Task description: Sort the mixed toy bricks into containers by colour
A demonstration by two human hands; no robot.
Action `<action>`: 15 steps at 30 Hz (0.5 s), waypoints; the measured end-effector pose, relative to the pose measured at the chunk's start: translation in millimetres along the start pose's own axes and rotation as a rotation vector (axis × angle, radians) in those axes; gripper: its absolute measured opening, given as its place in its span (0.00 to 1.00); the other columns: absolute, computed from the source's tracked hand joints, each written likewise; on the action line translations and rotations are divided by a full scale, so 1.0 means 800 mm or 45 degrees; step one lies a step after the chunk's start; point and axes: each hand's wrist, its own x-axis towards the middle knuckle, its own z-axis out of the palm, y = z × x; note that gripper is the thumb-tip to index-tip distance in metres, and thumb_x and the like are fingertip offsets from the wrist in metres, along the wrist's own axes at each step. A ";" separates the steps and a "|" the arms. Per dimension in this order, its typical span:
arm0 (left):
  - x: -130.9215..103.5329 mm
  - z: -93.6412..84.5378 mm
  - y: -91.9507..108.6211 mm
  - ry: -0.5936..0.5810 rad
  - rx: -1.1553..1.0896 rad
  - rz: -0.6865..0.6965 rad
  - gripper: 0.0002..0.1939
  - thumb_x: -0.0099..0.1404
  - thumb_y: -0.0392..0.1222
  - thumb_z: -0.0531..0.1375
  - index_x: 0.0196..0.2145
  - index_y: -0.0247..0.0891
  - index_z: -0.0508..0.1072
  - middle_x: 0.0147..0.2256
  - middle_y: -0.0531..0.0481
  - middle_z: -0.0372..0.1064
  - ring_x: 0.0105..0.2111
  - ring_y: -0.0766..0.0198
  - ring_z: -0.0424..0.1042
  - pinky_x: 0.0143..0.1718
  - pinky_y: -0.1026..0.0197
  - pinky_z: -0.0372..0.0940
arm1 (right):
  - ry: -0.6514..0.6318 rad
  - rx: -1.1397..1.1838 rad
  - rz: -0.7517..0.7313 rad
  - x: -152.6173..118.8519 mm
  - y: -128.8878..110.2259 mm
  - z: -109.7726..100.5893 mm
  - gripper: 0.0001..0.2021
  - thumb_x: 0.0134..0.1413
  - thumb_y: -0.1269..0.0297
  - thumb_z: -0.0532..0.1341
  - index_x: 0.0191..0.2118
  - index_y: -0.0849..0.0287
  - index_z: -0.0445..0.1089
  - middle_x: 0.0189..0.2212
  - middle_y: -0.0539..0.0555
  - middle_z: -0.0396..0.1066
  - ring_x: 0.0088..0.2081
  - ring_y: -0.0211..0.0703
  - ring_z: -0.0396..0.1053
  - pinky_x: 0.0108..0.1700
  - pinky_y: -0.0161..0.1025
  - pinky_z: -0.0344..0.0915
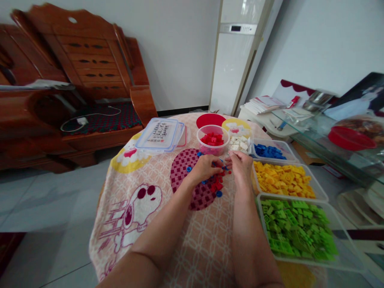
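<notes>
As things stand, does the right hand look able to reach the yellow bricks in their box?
Most likely yes. The yellow bricks lie just to the right of the right hand, and their box has no lid on, so only its wall seems to stand between.

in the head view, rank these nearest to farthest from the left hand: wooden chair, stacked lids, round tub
Nearest to the left hand first:
1. Round tub, just beyond the hand
2. Stacked lids, off to the left
3. Wooden chair, farther left, beyond the lids
</notes>
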 end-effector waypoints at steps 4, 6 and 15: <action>0.004 -0.017 -0.008 0.384 -0.361 -0.125 0.11 0.56 0.44 0.69 0.36 0.36 0.83 0.28 0.50 0.78 0.25 0.65 0.72 0.29 0.64 0.67 | -0.014 -0.038 0.038 -0.001 -0.001 -0.001 0.16 0.48 0.52 0.61 0.35 0.56 0.80 0.23 0.52 0.77 0.23 0.48 0.73 0.24 0.43 0.73; 0.005 -0.018 -0.013 0.516 -0.594 -0.185 0.15 0.56 0.46 0.69 0.39 0.35 0.82 0.28 0.50 0.77 0.25 0.66 0.72 0.30 0.63 0.68 | -0.027 -0.037 0.046 -0.002 -0.002 0.000 0.17 0.48 0.51 0.61 0.36 0.56 0.80 0.23 0.52 0.77 0.22 0.47 0.73 0.24 0.43 0.72; 0.015 -0.008 -0.025 0.686 -0.969 -0.087 0.29 0.57 0.48 0.70 0.55 0.37 0.75 0.59 0.38 0.72 0.60 0.53 0.72 0.58 0.55 0.68 | -0.061 -0.136 0.003 0.001 0.004 -0.002 0.17 0.50 0.53 0.60 0.37 0.56 0.81 0.23 0.52 0.77 0.23 0.47 0.73 0.27 0.43 0.72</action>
